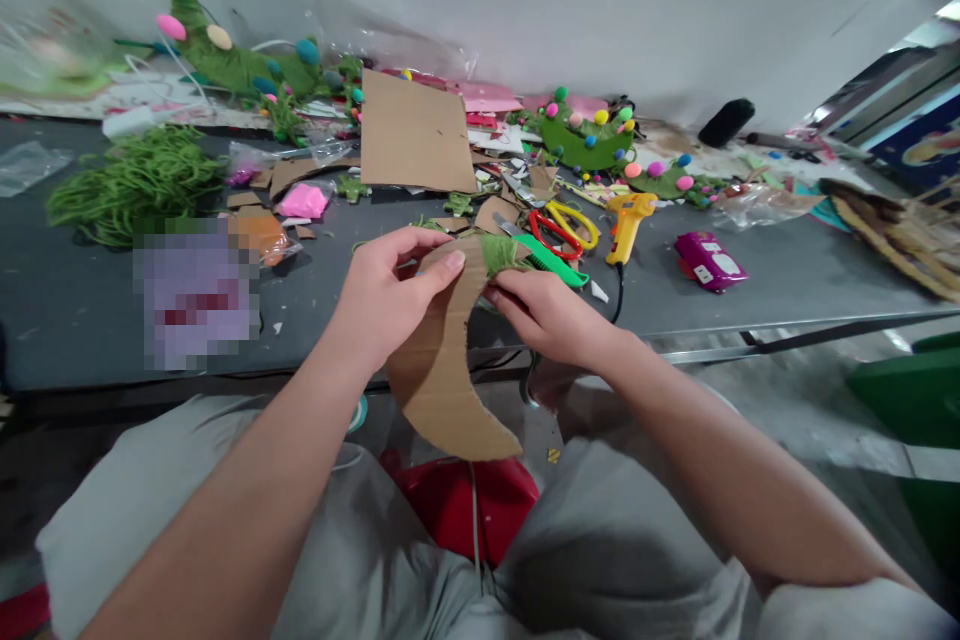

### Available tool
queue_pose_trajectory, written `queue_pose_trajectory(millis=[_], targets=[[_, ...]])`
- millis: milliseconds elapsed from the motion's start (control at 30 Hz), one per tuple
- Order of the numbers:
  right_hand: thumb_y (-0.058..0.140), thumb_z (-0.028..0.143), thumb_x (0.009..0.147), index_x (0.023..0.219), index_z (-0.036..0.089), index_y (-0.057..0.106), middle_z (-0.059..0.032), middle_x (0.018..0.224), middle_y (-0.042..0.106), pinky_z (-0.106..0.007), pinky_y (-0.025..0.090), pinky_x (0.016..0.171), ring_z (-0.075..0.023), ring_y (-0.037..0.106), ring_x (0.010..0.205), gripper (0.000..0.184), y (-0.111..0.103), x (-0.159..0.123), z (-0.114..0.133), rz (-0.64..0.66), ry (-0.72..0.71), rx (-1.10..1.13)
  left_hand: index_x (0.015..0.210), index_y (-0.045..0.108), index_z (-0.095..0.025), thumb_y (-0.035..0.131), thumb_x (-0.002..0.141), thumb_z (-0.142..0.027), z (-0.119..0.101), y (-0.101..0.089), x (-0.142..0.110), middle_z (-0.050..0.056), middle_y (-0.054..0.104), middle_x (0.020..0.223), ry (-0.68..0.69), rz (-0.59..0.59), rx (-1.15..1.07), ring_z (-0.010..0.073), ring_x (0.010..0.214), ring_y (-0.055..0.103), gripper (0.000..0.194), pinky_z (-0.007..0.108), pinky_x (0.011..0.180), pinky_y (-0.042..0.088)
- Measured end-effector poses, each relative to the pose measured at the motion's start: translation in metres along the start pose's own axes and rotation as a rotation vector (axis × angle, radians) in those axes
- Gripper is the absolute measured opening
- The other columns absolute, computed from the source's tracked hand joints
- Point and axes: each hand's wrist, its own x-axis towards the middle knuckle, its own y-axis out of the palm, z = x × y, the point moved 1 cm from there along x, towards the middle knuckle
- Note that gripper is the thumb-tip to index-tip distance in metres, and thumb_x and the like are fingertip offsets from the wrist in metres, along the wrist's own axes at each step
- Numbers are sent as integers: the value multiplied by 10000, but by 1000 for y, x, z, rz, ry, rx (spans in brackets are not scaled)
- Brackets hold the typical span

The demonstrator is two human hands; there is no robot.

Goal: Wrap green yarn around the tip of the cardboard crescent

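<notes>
A brown cardboard crescent [442, 380] hangs from my hands over the table's front edge, its lower tip above my lap. Green yarn [498, 253] is wrapped round its upper end. My left hand [397, 285] grips the crescent's upper part, thumb on the near face and fingers behind. On the right, my right hand [551, 308] is closed at the wrapped end, with its fingertips pinched at the yarn. Whether it holds the loose strand or the cardboard edge, I cannot tell. Just beyond lie a green utility knife [551, 261] and red-handled scissors [555, 235].
A heap of green yarn [139, 182] lies at the left. Yellow-handled scissors [574, 223], a yellow glue gun [628, 225] and a purple packet [710, 261] are at the right. A cardboard sheet [415, 132] and crescents with pompoms [585, 142] stand at the back among scraps.
</notes>
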Motion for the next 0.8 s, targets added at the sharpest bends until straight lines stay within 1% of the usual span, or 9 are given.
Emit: queue_pose_trajectory(millis=[133, 200, 267, 333, 400, 500, 600, 733, 800], targets=[[391, 260, 1031, 1045, 152, 634, -95, 994, 710, -285, 446, 778, -180, 620, 857, 266, -1, -2, 0, 14, 9, -3, 994, 740, -212, 703, 831, -423, -1, -2, 0, 42, 753, 945, 93, -76, 245, 182, 772, 640, 269, 305, 720, 506], [396, 269, 1033, 1105, 156, 639, -101, 1057, 721, -297, 459, 819, -195, 645, 923, 277, -1, -3, 1, 26, 16, -7, 1012, 733, -216, 670, 853, -415, -2, -1, -1, 42, 752, 963, 131, -103, 332, 187, 784, 642, 263, 307, 740, 502], [404, 278, 1032, 1127, 160, 644, -102, 1080, 726, -302, 465, 828, -200, 655, 939, 284, 0, -4, 1, 43, 22, -26, 1036, 722, -226, 645, 868, -412, -2, 1, -4, 43, 750, 998, 153, -121, 394, 197, 819, 650, 262, 313, 780, 502], [405, 285, 1032, 1121, 159, 651, -100, 1067, 730, -299, 467, 811, -197, 657, 914, 290, 2, -5, 2, 59, 24, -51, 1048, 716, -230, 634, 877, -416, -3, 3, -5, 45, 748, 1014, 159, -124, 423, 202, 835, 653, 266, 313, 800, 502], [402, 292, 1035, 1120, 157, 653, -98, 1052, 731, -298, 468, 801, -198, 659, 905, 298, 3, -5, 1, 63, 21, -68, 1046, 714, -224, 629, 882, -422, -4, 4, -6, 44, 746, 999, 157, -118, 422, 198, 817, 649, 271, 309, 784, 503], [403, 292, 1035, 1134, 157, 653, -100, 1068, 733, -306, 472, 824, -208, 666, 942, 301, 2, -6, 1, 51, 15, -71, 1036, 713, -214, 630, 886, -425, -4, 3, -6, 43, 745, 976, 158, -116, 422, 194, 793, 643, 272, 306, 762, 501], [405, 279, 1033, 1134, 163, 653, -97, 1085, 730, -303, 468, 835, -208, 663, 962, 291, -1, -6, 1, 44, 11, -65, 1051, 712, -224, 625, 895, -432, -4, 2, -5, 49, 748, 1011, 170, -114, 447, 205, 821, 651, 273, 314, 791, 505], [424, 289, 1027, 1050, 163, 661, -84, 976, 722, -285, 451, 771, -189, 643, 861, 269, -6, -6, 3, 41, 6, -112, 1082, 709, -233, 624, 900, -420, -2, 3, -6, 61, 743, 1075, 202, -99, 487, 234, 913, 663, 274, 333, 858, 504], [448, 297, 1019, 994, 162, 661, -77, 925, 708, -278, 436, 740, -181, 625, 820, 253, -9, -6, 3, 26, -9, -160, 1072, 717, -227, 633, 893, -390, -2, 4, -7, 68, 743, 1086, 213, -50, 504, 248, 958, 667, 257, 342, 878, 501]])
